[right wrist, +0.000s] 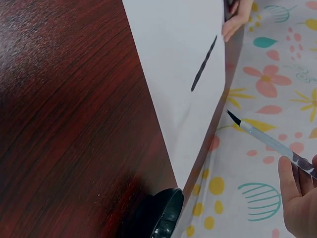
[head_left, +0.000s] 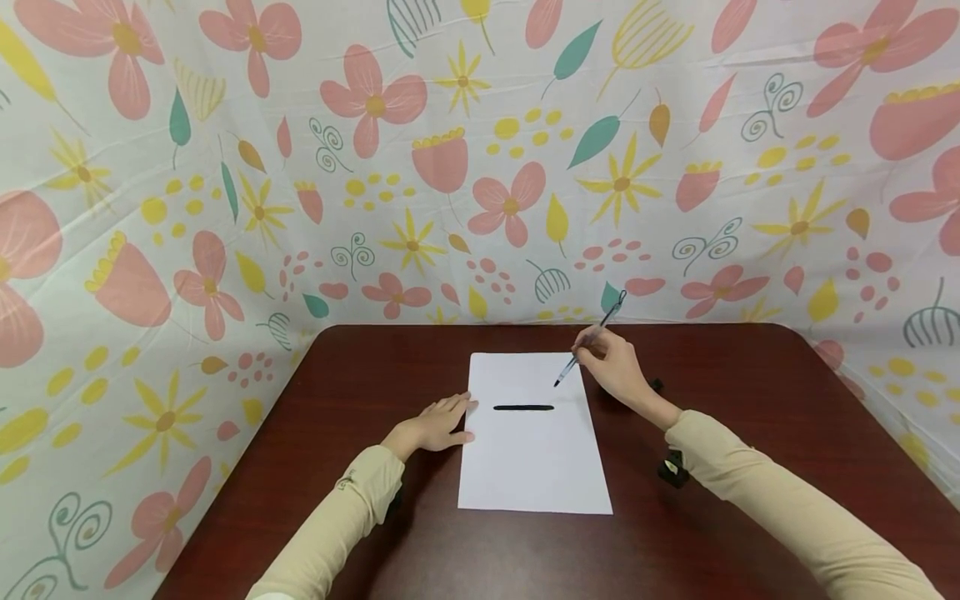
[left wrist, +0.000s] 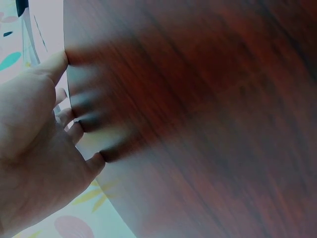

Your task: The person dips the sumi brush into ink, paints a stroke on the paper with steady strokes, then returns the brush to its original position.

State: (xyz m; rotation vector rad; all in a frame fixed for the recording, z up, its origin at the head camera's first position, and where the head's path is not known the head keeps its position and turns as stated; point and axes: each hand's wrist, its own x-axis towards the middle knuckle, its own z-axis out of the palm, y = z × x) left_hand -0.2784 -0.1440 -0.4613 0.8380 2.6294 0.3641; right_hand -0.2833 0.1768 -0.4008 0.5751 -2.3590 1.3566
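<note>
A sheet of white paper lies on the dark wooden table, with one thick black horizontal stroke across its upper middle. My left hand rests at the paper's left edge, fingers spread and fingertips touching it. In my right hand a brush pen is pinched between thumb and fingers. The pen slants, its dark tip pointing down over the paper's upper right part. The right wrist view shows the pen's black bristle tip and pale barrel, the tip apart from the sheet.
The reddish-brown table extends around the paper. A small black object is by the right forearm; a dark rounded object shows in the right wrist view. A flower-patterned cloth hangs behind and left of the table.
</note>
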